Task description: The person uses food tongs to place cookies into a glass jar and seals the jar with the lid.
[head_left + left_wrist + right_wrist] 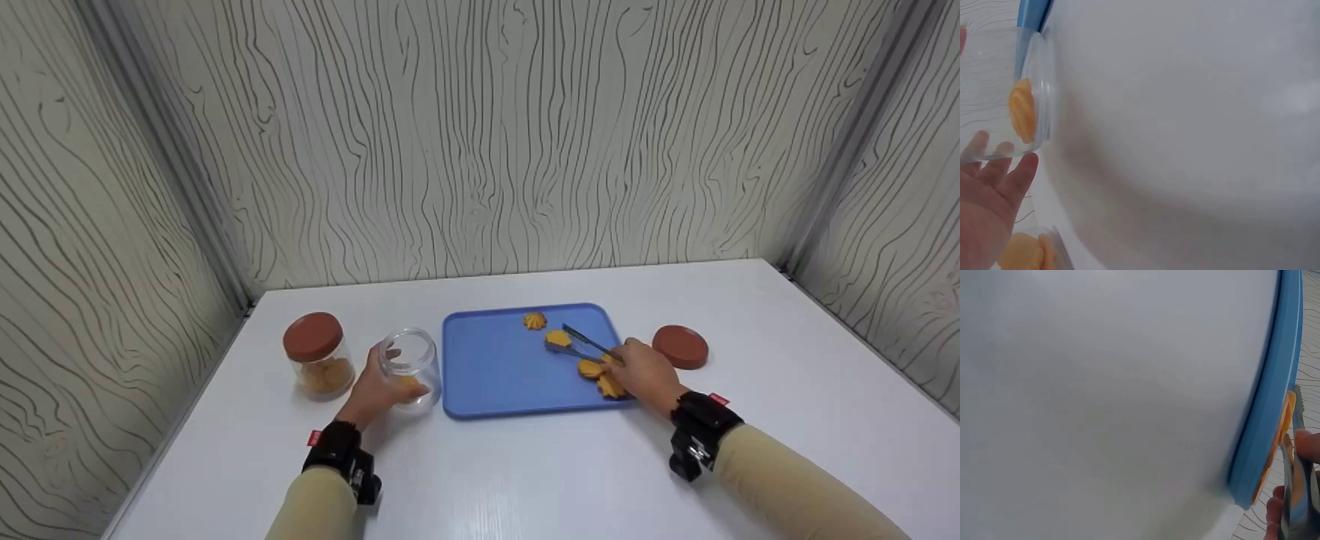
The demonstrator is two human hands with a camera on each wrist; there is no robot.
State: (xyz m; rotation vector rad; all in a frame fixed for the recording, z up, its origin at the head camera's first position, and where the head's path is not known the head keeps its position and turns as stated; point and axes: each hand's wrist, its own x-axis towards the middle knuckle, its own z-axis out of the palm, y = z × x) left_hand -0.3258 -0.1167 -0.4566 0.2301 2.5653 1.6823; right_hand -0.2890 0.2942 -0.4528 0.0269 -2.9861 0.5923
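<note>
My left hand [379, 390] grips a clear open jar [411, 360] standing just left of the blue tray. One orange-yellow cookie [1023, 111] lies at the bottom of that jar. Over the tray's right side, my right hand [646, 375] holds metal tongs [589, 344]. The tongs' arms are spread, with a cookie [557, 339] between their tips in the head view. Several more cookies [590, 369] lie by my right fingers, partly hidden by them. A lone ridged cookie [535, 321] sits near the tray's back edge.
The blue tray [499, 371] lies mid-table. At the left stands a second jar [324, 375] of cookies under a red-brown lid [313, 337]. Another red-brown lid [680, 346] lies right of the tray. A patterned wall [480, 150] rises behind the white table [510, 480].
</note>
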